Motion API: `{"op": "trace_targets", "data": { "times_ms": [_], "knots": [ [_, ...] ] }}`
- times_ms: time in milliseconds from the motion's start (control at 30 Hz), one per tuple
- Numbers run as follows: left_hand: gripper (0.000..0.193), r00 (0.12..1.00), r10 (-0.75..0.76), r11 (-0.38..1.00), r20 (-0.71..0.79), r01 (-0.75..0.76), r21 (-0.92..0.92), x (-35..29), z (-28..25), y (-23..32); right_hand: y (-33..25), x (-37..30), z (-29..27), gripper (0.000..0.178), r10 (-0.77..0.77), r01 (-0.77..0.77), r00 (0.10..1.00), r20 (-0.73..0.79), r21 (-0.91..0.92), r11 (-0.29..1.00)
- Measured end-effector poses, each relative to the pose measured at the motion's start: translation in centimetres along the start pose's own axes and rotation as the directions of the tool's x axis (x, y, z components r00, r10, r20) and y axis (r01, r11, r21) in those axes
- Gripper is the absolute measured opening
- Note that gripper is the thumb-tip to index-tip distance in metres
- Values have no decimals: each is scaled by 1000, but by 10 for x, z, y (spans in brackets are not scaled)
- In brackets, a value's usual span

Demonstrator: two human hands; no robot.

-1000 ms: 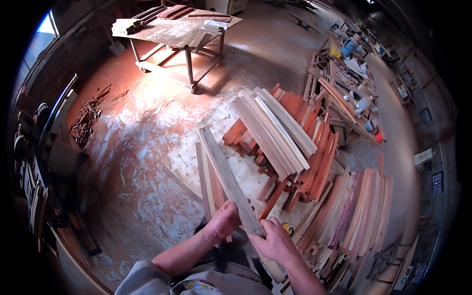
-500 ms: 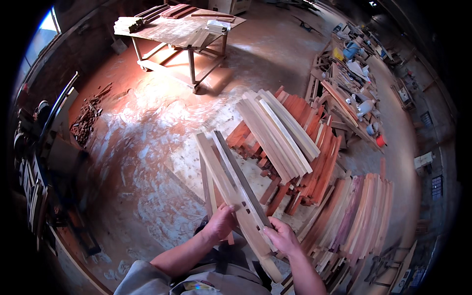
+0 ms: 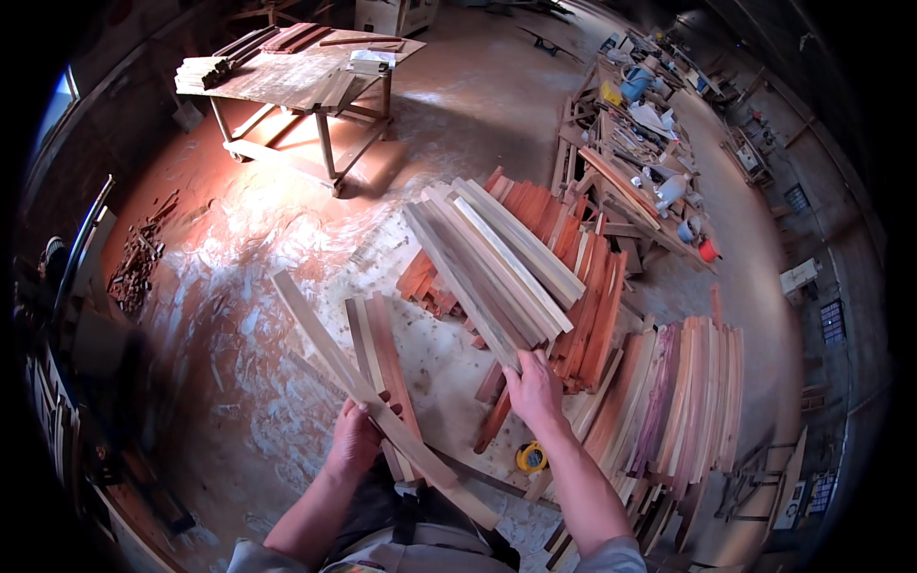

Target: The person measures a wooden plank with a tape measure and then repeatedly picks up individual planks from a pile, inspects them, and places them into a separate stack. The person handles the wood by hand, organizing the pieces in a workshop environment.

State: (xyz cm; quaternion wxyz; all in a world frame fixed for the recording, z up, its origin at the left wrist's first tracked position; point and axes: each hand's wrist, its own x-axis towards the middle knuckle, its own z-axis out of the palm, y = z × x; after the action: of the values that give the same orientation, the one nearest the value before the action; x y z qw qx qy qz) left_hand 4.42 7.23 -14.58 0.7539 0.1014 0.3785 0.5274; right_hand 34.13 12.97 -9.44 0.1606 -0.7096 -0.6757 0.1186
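My left hand (image 3: 355,441) is closed around a long pale wooden board (image 3: 334,355), which slants from the upper left down towards my waist. Below it, narrower wood strips (image 3: 386,355) lie lengthwise on the pale work surface (image 3: 428,363). To the right, my right hand (image 3: 535,392) grips the near end of a greyish-brown board (image 3: 460,277). That board rests at the left side of a row of pale boards (image 3: 521,258), stacked across reddish planks (image 3: 602,320). A yellow tape measure (image 3: 531,456) sits below my right wrist.
More light, brown and purplish planks (image 3: 673,401) lie side by side at the right. Beyond, a cluttered bench (image 3: 635,162) holds tools and containers. A wheeled table (image 3: 287,81) with wood stacks stands at the far left. Wood scraps (image 3: 143,253) litter the dusty floor near a machine.
Both boards were together in my hands; now they are apart. My right hand has brought one onto the pale stack, while the left keeps the other. The tape measure has come into view.
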Motion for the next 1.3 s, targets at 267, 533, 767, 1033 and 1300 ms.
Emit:
{"op": "trace_targets", "data": {
  "times_ms": [267,533,767,1033,1300],
  "knots": [
    [44,994,61,998,-87,-58,33,4,-38,37,25,63,-1,39,50,-57,998,-38,-225,973],
    [44,900,133,892,-416,74,445,42,-64,68,-37,-3,28,40,75,-145,982,173,436,888],
    [49,814,308,624,-492,218,751,64,-59,51,-70,-92,111,48,-8,-180,912,410,418,890],
    [61,816,427,156,-390,358,921,32,-51,7,-76,-141,129,65,-46,-91,931,363,351,932],
    [55,858,483,142,-174,120,983,16,-65,-26,-83,-112,141,71,-138,93,960,245,187,978]
  ]
}}
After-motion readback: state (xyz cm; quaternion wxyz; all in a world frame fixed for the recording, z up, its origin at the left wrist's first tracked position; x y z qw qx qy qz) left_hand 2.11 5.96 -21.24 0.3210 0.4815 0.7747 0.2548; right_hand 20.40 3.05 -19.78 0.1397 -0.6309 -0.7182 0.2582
